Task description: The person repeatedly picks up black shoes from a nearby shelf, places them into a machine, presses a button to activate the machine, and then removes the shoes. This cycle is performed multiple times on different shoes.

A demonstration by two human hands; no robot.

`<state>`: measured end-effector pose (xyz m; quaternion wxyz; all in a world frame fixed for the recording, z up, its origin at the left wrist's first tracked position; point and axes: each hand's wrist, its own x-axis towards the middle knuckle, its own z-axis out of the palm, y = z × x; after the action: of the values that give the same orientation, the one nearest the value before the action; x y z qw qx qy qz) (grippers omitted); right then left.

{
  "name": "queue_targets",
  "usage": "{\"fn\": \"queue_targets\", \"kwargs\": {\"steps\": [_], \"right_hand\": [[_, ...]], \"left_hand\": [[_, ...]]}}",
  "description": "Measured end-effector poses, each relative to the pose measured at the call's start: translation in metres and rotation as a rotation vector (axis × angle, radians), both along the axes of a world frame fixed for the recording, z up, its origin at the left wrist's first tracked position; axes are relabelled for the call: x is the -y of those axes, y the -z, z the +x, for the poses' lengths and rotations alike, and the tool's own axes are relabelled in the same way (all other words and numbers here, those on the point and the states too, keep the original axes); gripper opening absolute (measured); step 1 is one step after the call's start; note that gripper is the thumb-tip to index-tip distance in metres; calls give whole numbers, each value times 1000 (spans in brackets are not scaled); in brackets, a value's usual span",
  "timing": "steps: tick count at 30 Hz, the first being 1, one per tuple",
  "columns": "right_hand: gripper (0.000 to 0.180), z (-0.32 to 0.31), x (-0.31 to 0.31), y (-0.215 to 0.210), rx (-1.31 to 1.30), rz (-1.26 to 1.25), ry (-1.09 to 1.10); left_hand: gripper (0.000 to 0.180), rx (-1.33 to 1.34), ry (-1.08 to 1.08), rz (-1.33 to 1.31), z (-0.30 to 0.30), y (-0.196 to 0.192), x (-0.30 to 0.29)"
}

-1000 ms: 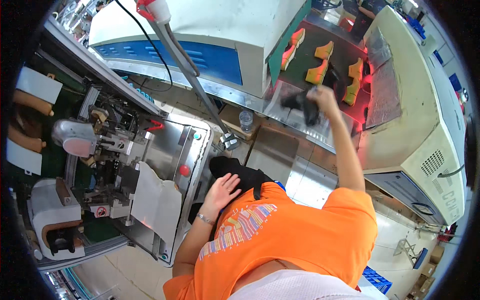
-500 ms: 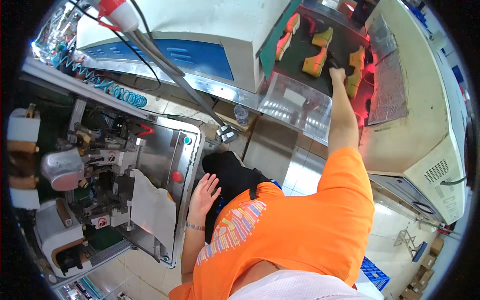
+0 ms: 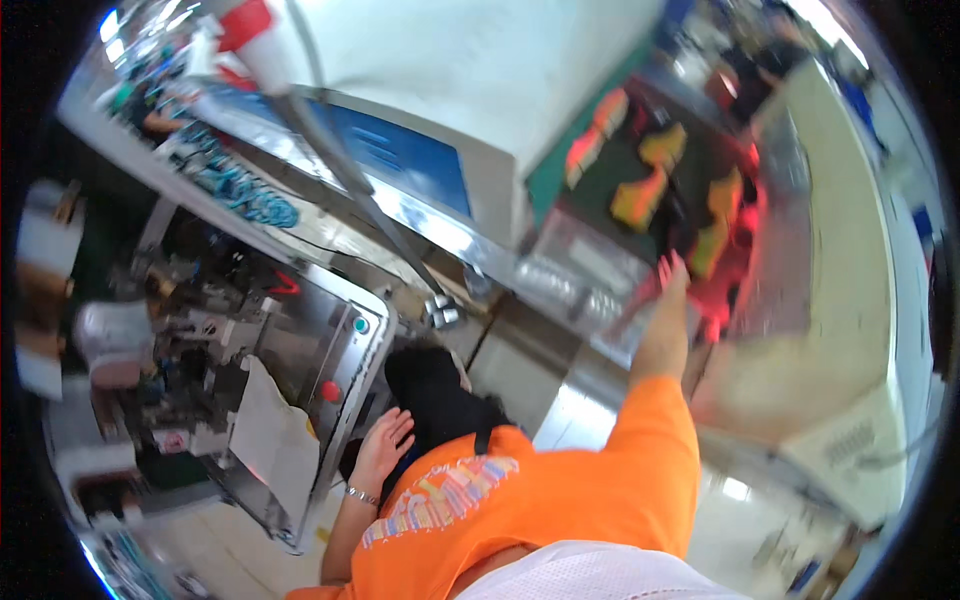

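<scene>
My right hand [image 3: 672, 272] reaches over the near end of a dark conveyor belt [image 3: 597, 205], blurred by motion, its fingers apart and holding nothing that I can see. Just beyond the fingertips lies a dark, shoe-like piece [image 3: 680, 208], too smeared to make out fully. Around it on the belt are several yellow shoe lasts [image 3: 636, 200], some lit red. My left hand [image 3: 382, 448], with a bracelet at the wrist, hangs open and empty beside the orange shirt, near the edge of the left machine.
The left machine [image 3: 343, 345] has a red button, a green button and a pale sheet [image 3: 272, 430] hanging from it. A slanted metal pole [image 3: 385, 215] stands between it and the blue-and-white cabinet [image 3: 400, 150]. A cream machine housing [image 3: 840, 330] borders the belt at right.
My right hand has drawn back toward me from the dark piece, its fingers now spread. The whole view has shifted and blurred. My left hand stays open at my side.
</scene>
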<state>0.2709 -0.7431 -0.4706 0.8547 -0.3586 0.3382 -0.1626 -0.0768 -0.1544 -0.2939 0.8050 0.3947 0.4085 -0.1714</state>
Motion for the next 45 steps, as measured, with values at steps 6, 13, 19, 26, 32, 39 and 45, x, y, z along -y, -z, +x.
{"fn": "queue_targets", "kwargs": {"steps": [6,13,19,26,32,39,45], "right_hand": [[29,26,46,16,-92,-95,-156],[28,-29,-58,-207,75,-545,-176],[36,-157,-162,-315,393,-548,-503],[59,-213,-329,-374,774,-614,-1578],[62,-175,-446,-352,894,126,-1725],[40,-146,-546,-367,949,287,-1946],[30,-145,-575,-369,792,728,-1906]], "left_hand": [[25,-32,22,-62,14,-4,17],[31,162,227,91,26,-28,25],[55,415,632,-69,70,-79,73],[69,893,57,254,69,-118,57],[49,1135,-471,424,39,-165,-18],[82,888,-56,1224,0,-184,-47],[73,1143,-82,499,8,-220,-87]]}}
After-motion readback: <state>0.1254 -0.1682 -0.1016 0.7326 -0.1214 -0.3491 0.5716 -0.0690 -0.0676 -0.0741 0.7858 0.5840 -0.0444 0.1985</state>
